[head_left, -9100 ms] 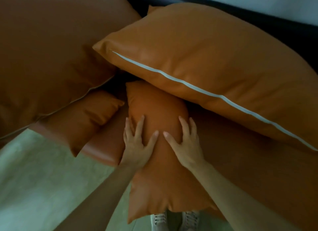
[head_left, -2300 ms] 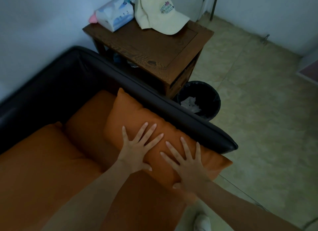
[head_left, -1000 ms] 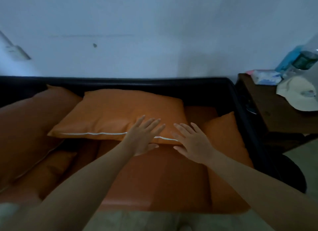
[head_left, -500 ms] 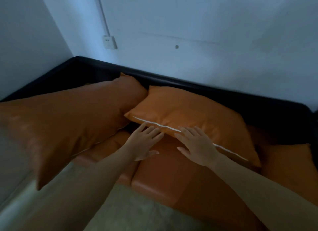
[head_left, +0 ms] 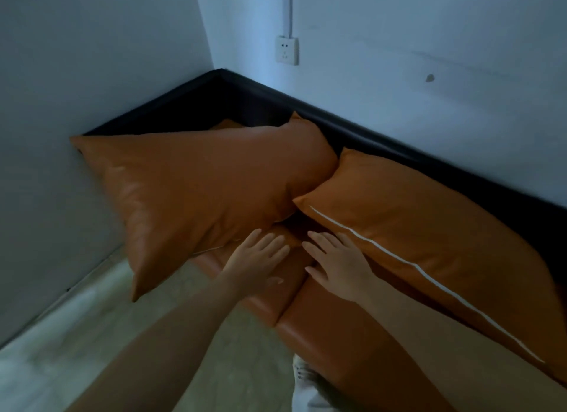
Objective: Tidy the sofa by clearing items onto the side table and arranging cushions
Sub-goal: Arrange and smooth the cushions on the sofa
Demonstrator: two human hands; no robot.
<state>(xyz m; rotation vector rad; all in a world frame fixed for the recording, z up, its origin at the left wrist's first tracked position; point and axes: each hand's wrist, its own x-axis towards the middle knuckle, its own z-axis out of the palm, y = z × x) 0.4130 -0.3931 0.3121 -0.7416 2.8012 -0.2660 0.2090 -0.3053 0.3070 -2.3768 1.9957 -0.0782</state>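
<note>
Right now my left hand (head_left: 256, 259) and right hand (head_left: 339, 262) are both flat with fingers straight, holding nothing, reaching toward the gap under two big orange cushions. Left cushion (head_left: 196, 190) lies skewed, one corner hanging off the sofa (head_left: 306, 328) edge; the piped cushion (head_left: 429, 227) lies flat against the black backrest (head_left: 383, 144). Seems like cushion arranging is only partly done, both need straightening. No loose items visible on the seat. Side table not in view. No readable writing; wall socket (head_left: 287, 49) unlabelled.

Home living room, sofa (head_left: 362, 126), cushions (head_left: 199, 178), wall socket (head_left: 287, 50)
</note>
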